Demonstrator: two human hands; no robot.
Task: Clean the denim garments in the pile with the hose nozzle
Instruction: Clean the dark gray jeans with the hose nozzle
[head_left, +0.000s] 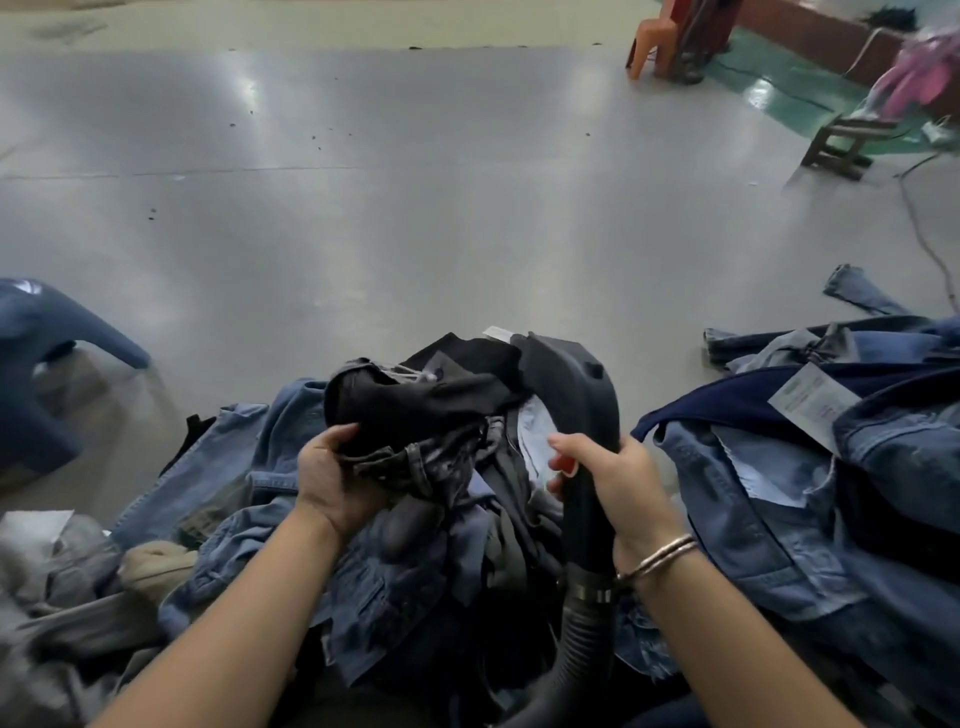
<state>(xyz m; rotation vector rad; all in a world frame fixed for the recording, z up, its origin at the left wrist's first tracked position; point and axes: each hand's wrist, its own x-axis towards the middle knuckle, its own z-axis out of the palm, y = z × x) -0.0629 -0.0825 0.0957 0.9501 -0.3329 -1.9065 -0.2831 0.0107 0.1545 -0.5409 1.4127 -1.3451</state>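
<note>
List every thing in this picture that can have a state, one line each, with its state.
Left hand: grips the dark garment.
Right hand: grips the hose nozzle, thumb by the red button.
Dark garment: bunched, lifted above the pile.
Hose nozzle: tip against the garment.
Denim pile: heaped, unfolded.

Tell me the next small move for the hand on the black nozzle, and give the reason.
Probably swing the black plastic hose nozzle leftward onto the dark charcoal denim garment. The right hand grips the nozzle handle, thumb beside its red button, while the left hand holds that garment bunched up above the blue denim pile. The nozzle head sits beside the garment, not visibly on it.
</note>
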